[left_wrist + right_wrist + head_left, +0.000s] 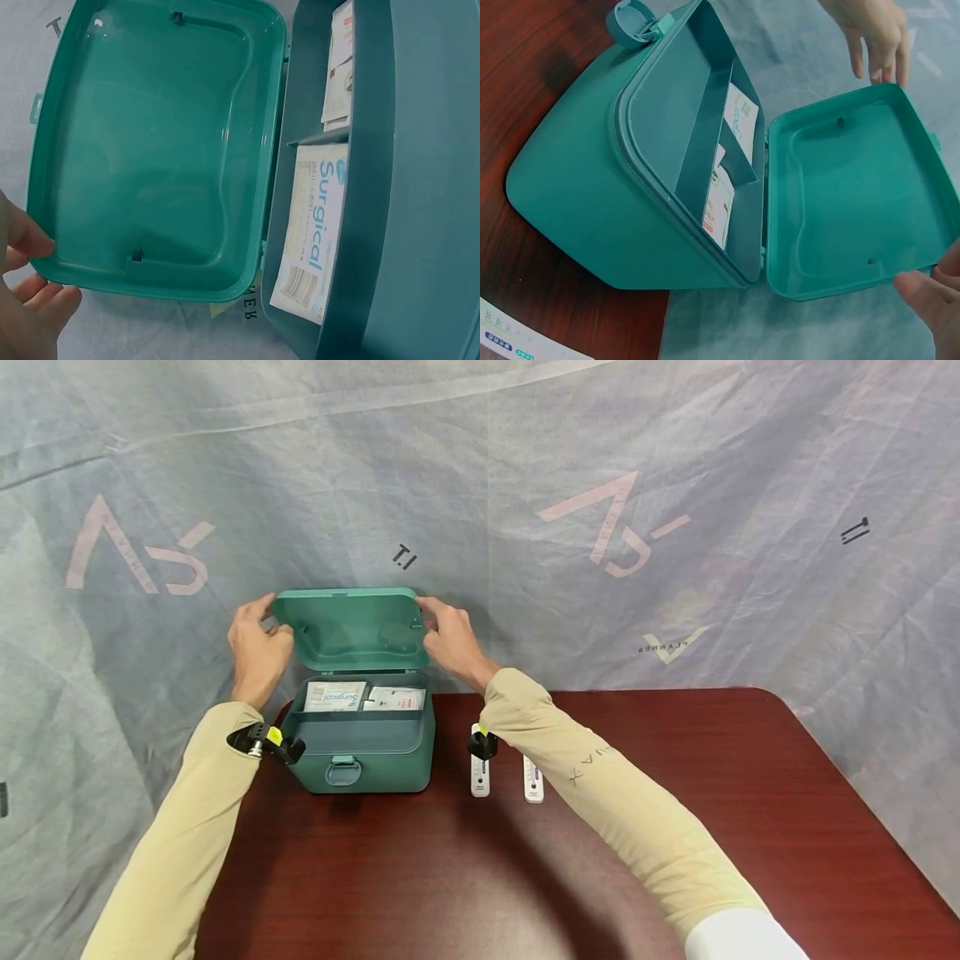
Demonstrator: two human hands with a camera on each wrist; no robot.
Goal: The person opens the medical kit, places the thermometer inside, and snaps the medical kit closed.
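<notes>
A green storage box (401, 775) stands on the table with its hinged lid (352, 631) raised. My left hand (258, 647) pinches the lid's left upper corner, thumb on the inner side and fingers behind. At the opposite corner my right hand (456, 642) holds the lid's edge between thumb and fingers. In the narrow rear compartment of the inner tray (427, 180) lie a packet marked "Surgical" (311, 225) and, beyond a small divider, white packets with red print (718, 206). A round latch (342, 771) hangs on the box's front.
Two white thermometer-like strips (480, 781) (533, 783) lie right of the box, partly covered by the right forearm and its wrist strap. A dark red wooden table (390, 877) carries everything. Grey printed cloth (487, 485) hangs right behind the table's back edge.
</notes>
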